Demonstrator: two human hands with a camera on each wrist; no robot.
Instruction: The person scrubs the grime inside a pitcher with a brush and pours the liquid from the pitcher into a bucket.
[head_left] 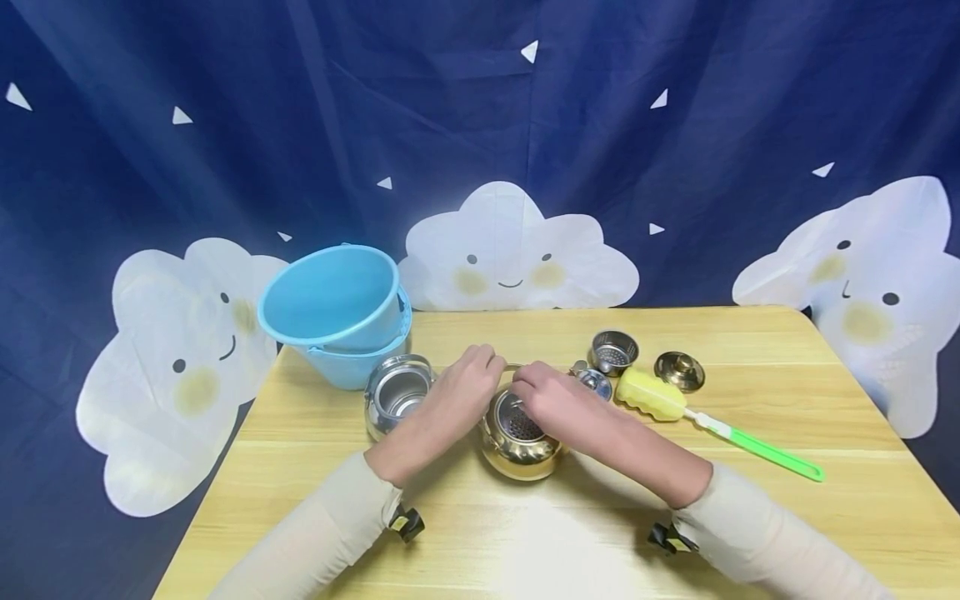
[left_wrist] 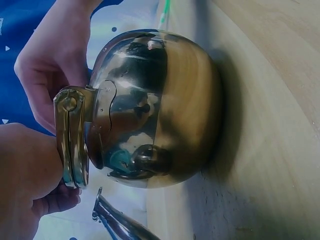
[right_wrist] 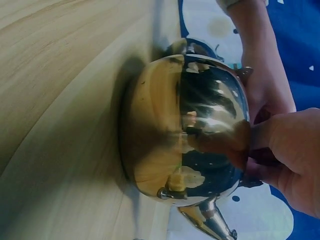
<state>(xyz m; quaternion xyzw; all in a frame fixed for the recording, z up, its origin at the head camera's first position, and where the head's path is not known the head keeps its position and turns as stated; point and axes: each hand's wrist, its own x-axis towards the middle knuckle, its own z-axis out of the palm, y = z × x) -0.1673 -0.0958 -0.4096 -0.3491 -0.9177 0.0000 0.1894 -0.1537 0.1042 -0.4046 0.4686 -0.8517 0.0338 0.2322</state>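
Observation:
A gold teapot stands uncovered on the table, a perforated strainer sitting in its mouth. My left hand grips the teapot's tilted handle on the far side; its fingertips are partly hidden. With the fingers of my right hand I pinch the strainer's rim at the opening; the exact contact is hidden. In the right wrist view, the fingers of the right hand reach over the top of the teapot, and the spout points away from me.
To the left stand a silver teapot and stacked blue buckets. On the right lie a steel strainer, a silver lid, a gold lid and a yellow sponge brush with a green handle. A dark blue curtain hangs behind.

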